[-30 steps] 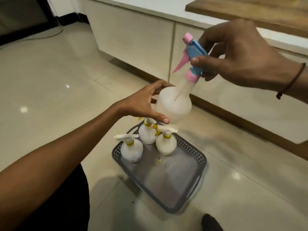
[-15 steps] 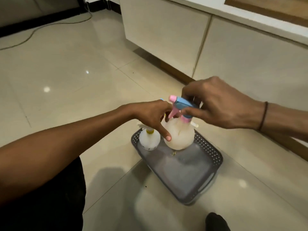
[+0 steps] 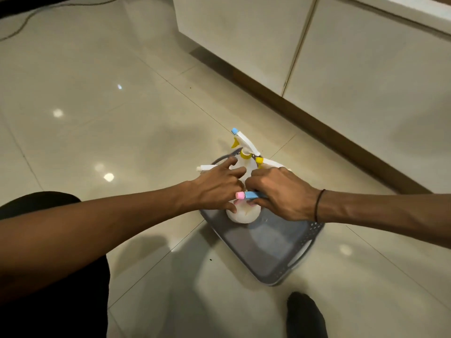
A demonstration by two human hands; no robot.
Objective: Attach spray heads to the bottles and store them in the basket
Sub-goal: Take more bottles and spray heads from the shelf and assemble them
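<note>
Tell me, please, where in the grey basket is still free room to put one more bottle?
The near half of the grey basket is bare, from the pink-and-blue-headed bottle to the near rim. The far end is crowded: the yellow-collared bottles stand there, and the left hand and right hand hold the new bottle close beside them.

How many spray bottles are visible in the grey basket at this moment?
4. The pink-and-blue-headed bottle is nearest, under both hands. Three yellow-collared ones stand behind: one at the far corner, one behind the left hand, one behind the right hand. The hands may hide more.
</note>
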